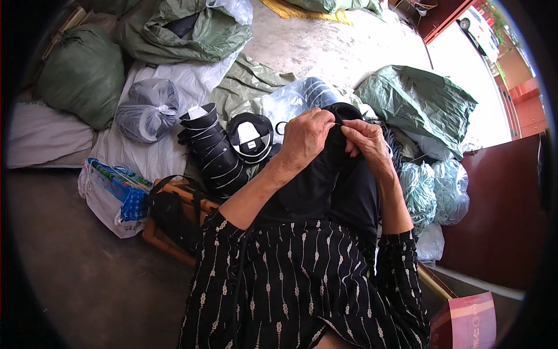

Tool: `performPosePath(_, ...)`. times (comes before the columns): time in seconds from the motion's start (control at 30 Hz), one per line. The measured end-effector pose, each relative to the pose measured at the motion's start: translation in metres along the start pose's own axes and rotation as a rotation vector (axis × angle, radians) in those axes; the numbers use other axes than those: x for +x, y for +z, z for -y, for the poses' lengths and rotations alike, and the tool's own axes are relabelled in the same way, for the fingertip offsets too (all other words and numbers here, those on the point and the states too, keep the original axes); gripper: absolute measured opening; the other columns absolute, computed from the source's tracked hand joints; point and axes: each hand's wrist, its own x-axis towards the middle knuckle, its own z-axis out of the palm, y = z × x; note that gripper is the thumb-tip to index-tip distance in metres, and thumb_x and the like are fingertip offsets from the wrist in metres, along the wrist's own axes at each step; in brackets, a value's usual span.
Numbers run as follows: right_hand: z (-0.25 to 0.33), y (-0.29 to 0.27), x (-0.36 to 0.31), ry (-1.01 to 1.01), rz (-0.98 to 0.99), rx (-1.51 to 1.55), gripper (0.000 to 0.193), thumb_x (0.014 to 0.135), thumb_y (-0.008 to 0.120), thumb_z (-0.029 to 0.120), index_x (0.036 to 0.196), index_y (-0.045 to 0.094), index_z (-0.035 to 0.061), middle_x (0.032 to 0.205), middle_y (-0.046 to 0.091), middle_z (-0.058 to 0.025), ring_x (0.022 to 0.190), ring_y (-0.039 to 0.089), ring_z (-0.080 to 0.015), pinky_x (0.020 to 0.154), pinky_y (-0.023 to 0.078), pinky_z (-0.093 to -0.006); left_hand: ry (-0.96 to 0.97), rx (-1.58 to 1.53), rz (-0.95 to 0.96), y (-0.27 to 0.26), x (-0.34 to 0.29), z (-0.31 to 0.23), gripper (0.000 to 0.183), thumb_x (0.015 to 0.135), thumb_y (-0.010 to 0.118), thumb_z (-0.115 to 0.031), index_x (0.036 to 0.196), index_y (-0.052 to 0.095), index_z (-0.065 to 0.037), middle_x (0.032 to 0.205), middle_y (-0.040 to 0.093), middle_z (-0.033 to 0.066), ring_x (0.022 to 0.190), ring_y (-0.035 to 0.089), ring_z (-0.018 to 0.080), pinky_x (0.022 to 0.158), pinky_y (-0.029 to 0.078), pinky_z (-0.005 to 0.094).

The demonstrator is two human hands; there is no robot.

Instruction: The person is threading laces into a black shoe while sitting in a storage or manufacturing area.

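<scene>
**Fine pinch work at 1–2 o'clock: bare L hand (307, 136) & bare R hand (369, 141) meet at a black, round-rimmed, hollow-looking item (349, 108)**

Seated person, seen from above. Main risk, as I judge it: the thin, dark, thread-like strand (338, 123) b/w the hands could slip or snap, b/c only fingertips hold it & a sharp tug would load one spot. Dark on dark, it's prob. easy to lose sight of too, so a loop could sit wrong. The black item could also tip or roll, since no full grip on it shows.

Fingers: L thumb & index pinched tight on the strand's 9 o'clock end; R thumb & index likewise at 3 o'clock, other R fingers loosely curled. The black item is at the knees, its rim just beyond the pinch, toward 12; can't tell if fingertips touch it.

Nearby, approx. 10 o'clock: a tall black stack wound w/ white string (216, 152).
</scene>
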Motion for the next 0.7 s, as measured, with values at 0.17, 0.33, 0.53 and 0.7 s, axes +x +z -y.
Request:
performPosePath(0.17,-0.005,0.006,-0.001,-0.090,-0.031,-0.045,0.027,0.089,0.060,0.020,0.105,0.064,-0.0018,0.060,0.058,-0.0007,0.050,0.051,-0.0055,0.047,0.042,-0.0189,-0.007,0.102,0.048,-0.004,-0.001,-0.005,0.006,0.080,0.062,-0.008,0.082,0.057,-0.005,0.073,0.057,0.0102,0.070,0.060,0.0303,0.059,0.047,0.0395)
performPosePath(0.33,-0.011,0.020,-0.002,-0.190,-0.186,-0.206,0.023,0.088,0.060,0.017,0.104,0.066,0.0011,0.059,0.060,-0.0042,0.051,0.055,-0.0068,0.048,0.044,-0.0216,0.089,0.408,0.128,-0.002,0.003,-0.013,0.008,0.077,0.060,-0.004,0.078,0.052,-0.005,0.073,0.055,0.0102,0.070,0.059,0.0280,0.060,0.049,0.0361)
performPosePath(0.53,-0.011,0.023,-0.003,-0.361,-0.186,-0.352,0.023,0.087,0.055,0.011,0.107,0.065,0.0033,0.060,0.061,-0.0099,0.051,0.059,-0.0121,0.049,0.045,-0.0262,0.116,0.375,0.243,-0.004,0.014,-0.007,0.008,0.077,0.059,-0.004,0.084,0.053,-0.004,0.072,0.057,0.0119,0.071,0.061,0.0275,0.062,0.048,0.0387)
performPosePath(0.7,0.008,0.010,0.009,-0.138,-0.023,-0.344,0.033,0.088,0.051,0.010,0.120,0.055,0.0028,0.057,0.057,-0.0038,0.047,0.053,-0.0085,0.044,0.043,-0.0232,-0.030,-0.048,0.430,-0.011,0.035,0.016,0.025,0.079,0.059,-0.006,0.102,0.050,-0.002,0.070,0.063,0.0147,0.064,0.064,0.0281,0.059,0.048,0.0372)
